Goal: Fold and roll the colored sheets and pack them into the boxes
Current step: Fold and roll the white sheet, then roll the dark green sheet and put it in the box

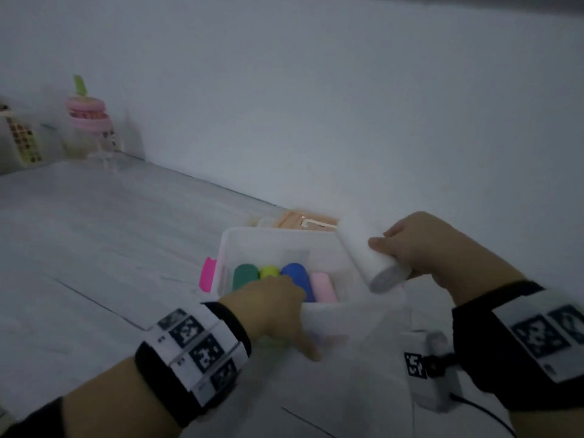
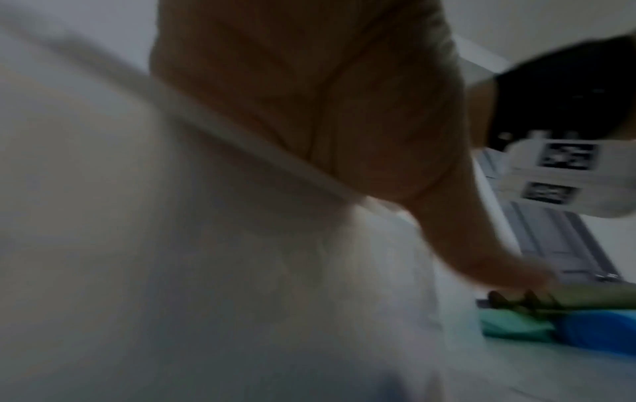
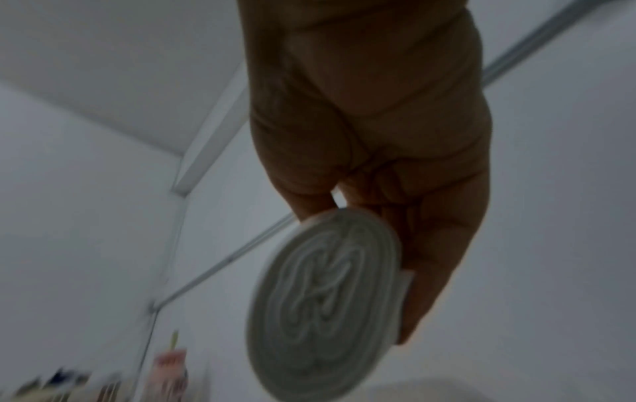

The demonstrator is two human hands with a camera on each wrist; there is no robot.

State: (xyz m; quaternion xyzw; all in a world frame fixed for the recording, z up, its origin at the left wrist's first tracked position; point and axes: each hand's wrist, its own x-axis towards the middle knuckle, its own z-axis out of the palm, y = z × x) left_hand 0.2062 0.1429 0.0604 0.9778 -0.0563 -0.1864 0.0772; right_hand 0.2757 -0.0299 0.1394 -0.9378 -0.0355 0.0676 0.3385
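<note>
Right, the white roll [image 1: 368, 255] is up in my right hand [image 1: 420, 248], fingers and thumb curled round its near half, and it hangs tilted just above the right side of the clear box [image 1: 344, 314]. From my right wrist I see its end face [image 3: 323, 299], a tight spiral of layers, with my fingers [image 3: 433, 261] pressed along its side.

Down in the box four rolls lie side by side along the left part: a dark green roll [image 1: 245, 276] at the far left, a yellow-green roll [image 1: 269, 271] next to it, then a blue roll [image 1: 298, 276], then a pink roll [image 1: 322, 287] nearest the open space. My left hand [image 1: 278, 311] reaches over the box's near wall, fingers down among those rolls and thumb outside against the wall; whether it pinches the wall or only rests there I cannot tell, the view is too blurred.

A bright pink latch [image 1: 207, 275] sticks out on the box's left side. Behind the box, against the wall, sits a peach-coloured lid [image 1: 297, 221]. Well off to the box's far left stands a pink-lidded bottle [image 1: 90, 121] beside a chequered container [image 1: 23, 137]. Just right of the box's near corner lies a small white device [image 1: 426, 371] with a black-and-white marker.
</note>
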